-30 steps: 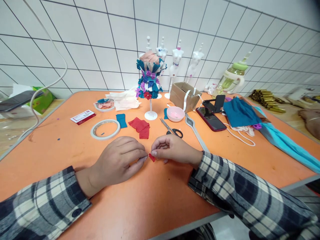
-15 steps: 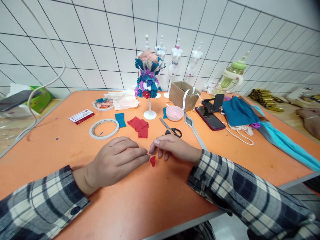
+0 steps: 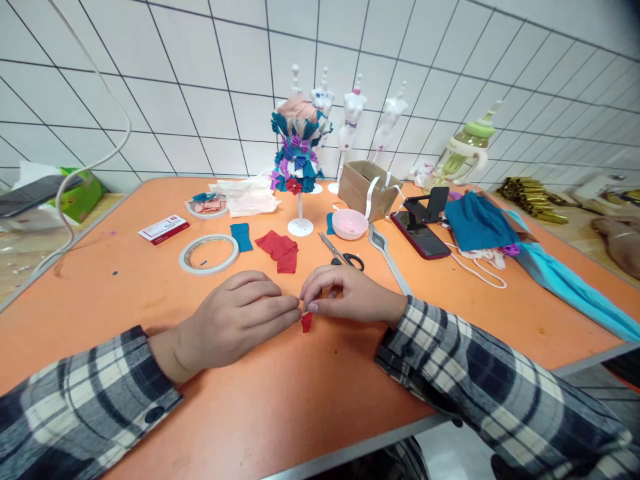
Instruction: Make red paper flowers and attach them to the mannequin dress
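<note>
Red scrap (image 3: 307,325) points lengthwise from the fingertips (image 3: 313,307), apparently downward.

White tiles with dark grout lines cover the wall (image 3: 200,67) behind an orange counter (image 3: 225,413) edged in grey. Light leaves a soft sheen near its front. A wood-toned surface (image 3: 100,210) adjoins at left; pale floor (image 3: 443,450) shows below.

Left sleeve (image 3: 85,393) and right sleeve (image 3: 490,380): matching plaid, black, grey and cream. Left cuff (image 3: 145,363) fastened by a round dark button (image 3: 154,415). Hands (image 3: 240,320) bare.
</note>
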`<control>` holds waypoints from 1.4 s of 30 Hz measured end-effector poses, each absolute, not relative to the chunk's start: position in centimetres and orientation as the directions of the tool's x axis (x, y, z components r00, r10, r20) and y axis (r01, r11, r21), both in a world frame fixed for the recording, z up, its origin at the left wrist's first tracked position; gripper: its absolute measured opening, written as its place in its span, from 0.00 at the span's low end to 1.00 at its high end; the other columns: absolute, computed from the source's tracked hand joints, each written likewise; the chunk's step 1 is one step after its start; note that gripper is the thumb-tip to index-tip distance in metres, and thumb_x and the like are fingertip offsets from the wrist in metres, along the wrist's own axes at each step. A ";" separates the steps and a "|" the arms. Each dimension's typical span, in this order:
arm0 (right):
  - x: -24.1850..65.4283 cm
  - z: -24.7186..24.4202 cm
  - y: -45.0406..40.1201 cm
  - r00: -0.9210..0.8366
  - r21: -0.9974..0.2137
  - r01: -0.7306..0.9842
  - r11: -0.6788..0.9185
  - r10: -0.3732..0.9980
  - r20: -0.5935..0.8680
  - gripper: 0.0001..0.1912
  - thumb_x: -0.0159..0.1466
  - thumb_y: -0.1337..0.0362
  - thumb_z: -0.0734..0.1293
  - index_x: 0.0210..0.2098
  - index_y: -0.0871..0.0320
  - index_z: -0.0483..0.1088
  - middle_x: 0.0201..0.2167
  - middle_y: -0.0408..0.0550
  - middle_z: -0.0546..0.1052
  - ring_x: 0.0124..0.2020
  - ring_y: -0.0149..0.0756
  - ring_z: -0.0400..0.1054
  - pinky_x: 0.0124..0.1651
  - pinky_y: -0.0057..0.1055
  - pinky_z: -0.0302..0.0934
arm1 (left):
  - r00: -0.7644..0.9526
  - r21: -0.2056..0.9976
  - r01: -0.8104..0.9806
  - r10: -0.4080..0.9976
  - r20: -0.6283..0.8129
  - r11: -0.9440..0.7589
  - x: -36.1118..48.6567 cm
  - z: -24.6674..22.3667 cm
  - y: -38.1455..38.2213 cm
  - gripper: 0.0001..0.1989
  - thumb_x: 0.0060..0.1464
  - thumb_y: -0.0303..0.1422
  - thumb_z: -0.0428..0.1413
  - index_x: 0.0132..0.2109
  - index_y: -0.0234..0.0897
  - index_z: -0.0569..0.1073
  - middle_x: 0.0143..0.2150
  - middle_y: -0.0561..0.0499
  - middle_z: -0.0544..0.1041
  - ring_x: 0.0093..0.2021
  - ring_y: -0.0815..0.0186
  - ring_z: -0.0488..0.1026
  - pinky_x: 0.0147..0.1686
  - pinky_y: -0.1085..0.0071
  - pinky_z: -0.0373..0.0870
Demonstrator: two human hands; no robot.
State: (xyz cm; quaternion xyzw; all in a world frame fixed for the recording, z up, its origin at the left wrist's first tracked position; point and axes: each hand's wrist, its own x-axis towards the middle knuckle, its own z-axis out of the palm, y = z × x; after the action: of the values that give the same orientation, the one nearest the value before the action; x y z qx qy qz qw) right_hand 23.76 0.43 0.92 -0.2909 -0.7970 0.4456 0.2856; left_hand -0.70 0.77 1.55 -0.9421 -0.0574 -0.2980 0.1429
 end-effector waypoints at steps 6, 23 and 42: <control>23.6 1.0 0.2 -0.628 -0.817 0.358 0.451 0.764 0.146 0.04 0.63 0.65 0.68 0.34 0.60 0.74 0.34 0.48 0.78 0.35 0.33 0.70 0.39 0.29 0.63 | 0.828 -0.235 0.165 0.005 0.560 -0.958 -0.5 1.6 0.7 0.15 0.67 0.24 0.44 0.48 0.36 0.76 0.41 0.48 0.83 0.39 0.63 0.76 0.46 0.62 0.68; 24.0 0.6 0.4 -0.676 -0.926 0.270 0.263 0.736 0.012 0.11 0.61 0.58 0.71 0.35 0.60 0.75 0.34 0.48 0.78 0.35 0.34 0.71 0.38 0.29 0.65 | 0.804 -0.232 0.283 0.098 0.587 -0.931 -0.4 1.2 0.6 0.07 0.59 0.25 0.56 0.44 0.37 0.74 0.36 0.49 0.82 0.37 0.60 0.75 0.42 0.61 0.71; 23.9 0.5 0.3 -0.688 -0.920 0.273 0.280 0.726 0.017 0.10 0.60 0.59 0.70 0.35 0.60 0.75 0.33 0.48 0.79 0.34 0.32 0.71 0.39 0.28 0.66 | 0.821 -0.224 0.261 0.094 0.563 -0.939 -0.3 1.2 0.8 0.10 0.63 0.24 0.49 0.45 0.38 0.74 0.37 0.49 0.82 0.39 0.61 0.74 0.45 0.61 0.69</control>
State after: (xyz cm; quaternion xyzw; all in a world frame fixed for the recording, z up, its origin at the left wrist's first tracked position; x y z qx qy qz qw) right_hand 23.93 0.25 0.53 -0.3252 -0.7680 0.5041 0.2243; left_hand -0.31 0.76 1.23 -0.9428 -0.0940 -0.2841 0.1471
